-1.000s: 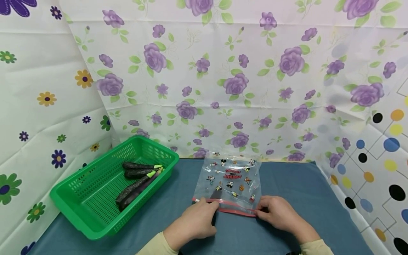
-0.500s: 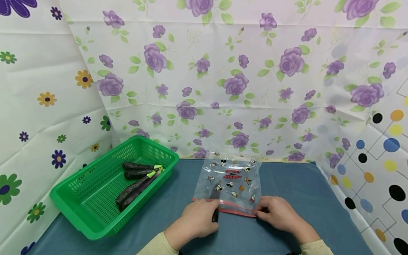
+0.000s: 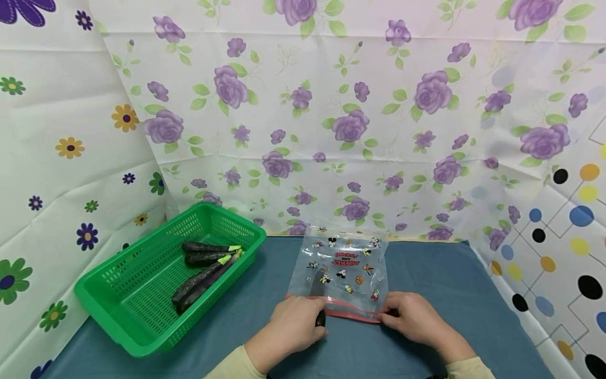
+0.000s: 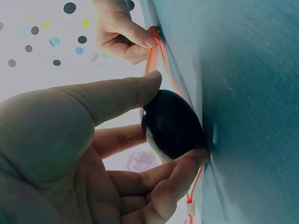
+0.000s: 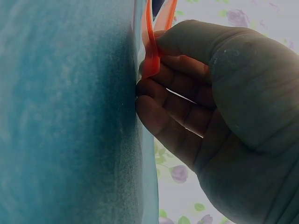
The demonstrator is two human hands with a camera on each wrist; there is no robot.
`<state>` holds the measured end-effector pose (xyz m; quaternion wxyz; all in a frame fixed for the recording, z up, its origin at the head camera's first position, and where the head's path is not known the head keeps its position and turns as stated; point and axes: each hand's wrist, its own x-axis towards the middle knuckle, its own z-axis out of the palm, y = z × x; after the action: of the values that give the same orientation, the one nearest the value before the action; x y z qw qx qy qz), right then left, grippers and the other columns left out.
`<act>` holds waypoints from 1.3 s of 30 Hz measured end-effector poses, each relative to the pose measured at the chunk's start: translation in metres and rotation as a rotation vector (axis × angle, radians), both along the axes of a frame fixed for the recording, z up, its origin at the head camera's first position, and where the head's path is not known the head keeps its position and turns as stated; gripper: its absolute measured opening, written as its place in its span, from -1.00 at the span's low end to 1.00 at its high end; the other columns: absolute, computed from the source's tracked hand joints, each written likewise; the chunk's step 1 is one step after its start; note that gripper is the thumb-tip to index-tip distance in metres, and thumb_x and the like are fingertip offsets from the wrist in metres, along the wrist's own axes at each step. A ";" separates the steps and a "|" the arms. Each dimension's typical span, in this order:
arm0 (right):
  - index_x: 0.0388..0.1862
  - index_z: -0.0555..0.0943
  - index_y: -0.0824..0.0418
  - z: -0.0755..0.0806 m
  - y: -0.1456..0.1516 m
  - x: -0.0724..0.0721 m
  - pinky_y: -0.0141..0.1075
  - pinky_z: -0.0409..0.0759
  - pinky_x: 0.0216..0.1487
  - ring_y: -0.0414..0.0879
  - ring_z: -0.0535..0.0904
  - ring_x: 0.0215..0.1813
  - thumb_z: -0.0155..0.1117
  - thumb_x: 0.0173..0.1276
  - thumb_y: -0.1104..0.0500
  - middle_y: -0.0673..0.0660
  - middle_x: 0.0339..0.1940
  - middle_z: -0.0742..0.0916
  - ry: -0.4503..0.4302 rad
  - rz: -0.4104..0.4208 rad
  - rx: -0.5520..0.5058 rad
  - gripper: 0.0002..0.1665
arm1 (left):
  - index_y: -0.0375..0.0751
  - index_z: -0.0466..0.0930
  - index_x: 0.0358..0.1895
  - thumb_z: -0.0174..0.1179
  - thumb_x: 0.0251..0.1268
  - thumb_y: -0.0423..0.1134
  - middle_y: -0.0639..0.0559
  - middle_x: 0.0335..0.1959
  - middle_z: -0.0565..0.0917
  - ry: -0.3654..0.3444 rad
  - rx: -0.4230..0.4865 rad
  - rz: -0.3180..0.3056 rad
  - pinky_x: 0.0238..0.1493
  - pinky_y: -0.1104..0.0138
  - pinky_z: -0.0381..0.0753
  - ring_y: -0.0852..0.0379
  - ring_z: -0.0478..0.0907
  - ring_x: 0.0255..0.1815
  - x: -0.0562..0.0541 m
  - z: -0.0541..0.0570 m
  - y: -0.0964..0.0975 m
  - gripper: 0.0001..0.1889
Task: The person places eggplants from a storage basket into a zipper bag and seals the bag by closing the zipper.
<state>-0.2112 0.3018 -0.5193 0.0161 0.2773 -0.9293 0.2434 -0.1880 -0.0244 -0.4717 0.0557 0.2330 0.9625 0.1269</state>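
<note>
A clear zip bag (image 3: 350, 271) with cartoon prints lies flat, its red-edged mouth toward me. My left hand (image 3: 294, 323) grips a dark eggplant at that mouth. In the left wrist view the eggplant's rounded end (image 4: 173, 125) sits between thumb and fingers, with the fingertips against the cloth. Farther in, the eggplant shows dimly through the plastic. At the mouth's right corner, my right hand (image 3: 414, 318) pinches the red strip (image 5: 150, 56) between thumb and forefinger. A small white slider (image 4: 190, 208) sits on the red zip line in the left wrist view.
A green basket (image 3: 151, 295) stands at the left with several eggplants (image 3: 193, 285) along its right side. Blue cloth (image 3: 440, 268) covers the table. Flowered sheeting (image 3: 303, 126) hangs behind, with patterned sheets on both sides.
The left thumb and fingers have shifted slightly on the eggplant, and more of its dark near end shows beside the thumb. The right hand and the basket have stayed put.
</note>
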 end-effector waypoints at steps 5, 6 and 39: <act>-0.32 0.82 -0.24 0.000 0.000 0.001 -0.23 0.69 -0.21 -0.43 0.62 -0.30 0.57 0.53 0.07 -0.39 -0.32 0.67 0.004 0.000 -0.003 -0.80 | 0.09 0.82 0.04 0.68 0.21 0.07 0.19 -0.24 0.80 0.045 -0.004 0.009 -0.31 0.02 0.70 0.11 0.72 -0.26 0.002 0.001 0.001 -0.61; -0.32 0.82 -0.24 0.000 0.000 0.001 -0.23 0.69 -0.21 -0.43 0.62 -0.29 0.57 0.53 0.07 -0.39 -0.32 0.67 0.005 -0.002 -0.002 -0.79 | 0.08 0.82 0.06 0.68 0.21 0.08 0.18 -0.22 0.81 0.050 -0.009 0.012 -0.30 0.01 0.71 0.10 0.73 -0.24 0.002 0.001 0.001 -0.59; -0.32 0.83 -0.22 0.003 -0.002 0.001 -0.24 0.67 -0.23 -0.43 0.61 -0.31 0.57 0.52 0.10 -0.38 -0.32 0.67 0.015 0.003 -0.006 -0.80 | -0.02 0.63 0.01 0.65 0.22 0.21 0.04 -0.34 0.76 0.063 -0.007 0.119 -0.39 0.00 0.69 -0.04 0.71 -0.39 -0.001 -0.003 0.008 -0.46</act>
<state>-0.2105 0.3003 -0.5167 0.0236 0.2805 -0.9280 0.2441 -0.1891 -0.0163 -0.4747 0.0187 0.1791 0.9764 0.1190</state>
